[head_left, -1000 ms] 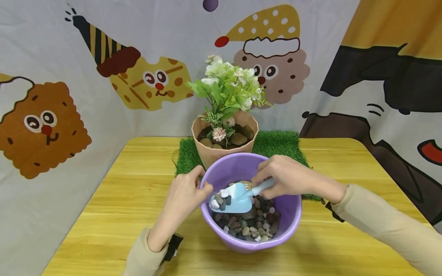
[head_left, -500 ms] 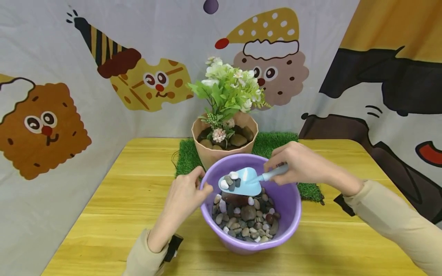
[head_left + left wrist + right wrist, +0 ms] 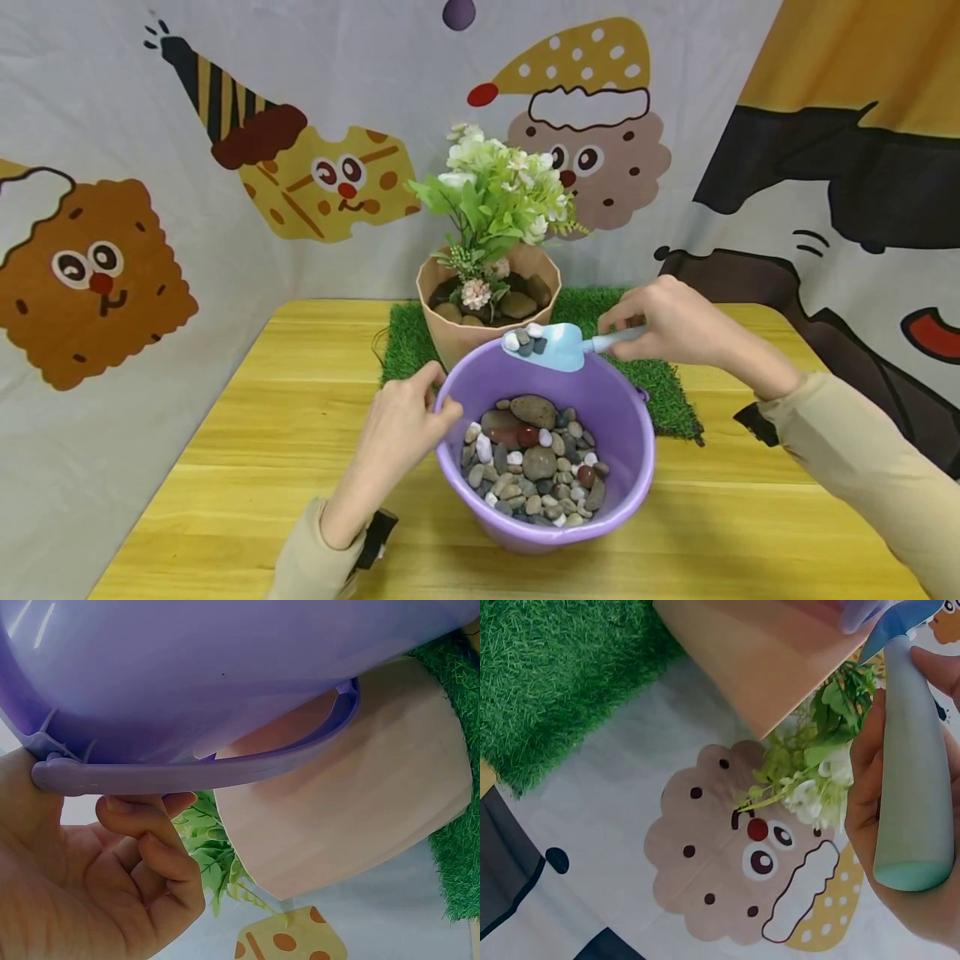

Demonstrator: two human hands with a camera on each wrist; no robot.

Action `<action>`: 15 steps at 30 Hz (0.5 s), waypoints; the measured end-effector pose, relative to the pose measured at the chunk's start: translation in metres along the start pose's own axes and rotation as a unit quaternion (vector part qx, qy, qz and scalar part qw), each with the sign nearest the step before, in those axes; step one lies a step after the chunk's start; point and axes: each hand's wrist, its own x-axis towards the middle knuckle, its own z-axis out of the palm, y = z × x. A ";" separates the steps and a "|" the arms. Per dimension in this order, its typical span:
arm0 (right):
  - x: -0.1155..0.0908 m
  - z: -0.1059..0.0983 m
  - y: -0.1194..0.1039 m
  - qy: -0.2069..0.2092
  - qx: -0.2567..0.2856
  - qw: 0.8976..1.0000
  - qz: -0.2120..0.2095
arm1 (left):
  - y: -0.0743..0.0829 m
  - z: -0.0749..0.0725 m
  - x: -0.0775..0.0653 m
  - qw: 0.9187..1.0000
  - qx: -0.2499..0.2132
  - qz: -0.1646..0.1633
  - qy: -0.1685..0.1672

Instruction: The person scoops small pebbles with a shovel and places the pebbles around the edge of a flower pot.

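Observation:
My right hand (image 3: 667, 321) grips the handle of a light blue toy shovel (image 3: 562, 346), seen close up as a pale handle (image 3: 915, 772) in the right wrist view. Several small white and grey pebbles (image 3: 525, 340) lie on its blade, which overlaps the far rim of a purple bucket (image 3: 622, 500). Inside the bucket are many mixed stones (image 3: 540, 462), some larger and brown. My left hand (image 3: 405, 429) pinches the bucket's left rim between thumb and fingers. In the left wrist view, its curled fingers (image 3: 169, 870) sit under the bucket's hanging handle (image 3: 225, 772).
Just behind the bucket stands a peach plant pot (image 3: 450, 333) with white and green artificial flowers (image 3: 502, 183) and large stones. It rests on a green grass mat (image 3: 675, 400) on the wooden table (image 3: 285, 433). A cartoon-printed cloth (image 3: 300, 50) hangs behind.
My right hand has raised the pebble-laden shovel from inside the bucket, moving it away and rightward to the far rim. The left hand has stayed on the rim.

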 end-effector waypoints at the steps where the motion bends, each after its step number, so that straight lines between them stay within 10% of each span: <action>1: 0.000 -0.001 0.001 0.000 -0.005 1.000 0.009 | 0.000 0.000 0.000 1.000 0.000 0.000 0.000; 15: 0.013 -0.009 0.004 -0.016 -0.029 0.990 0.135 | 0.000 0.000 -0.001 1.000 0.000 -0.001 -0.002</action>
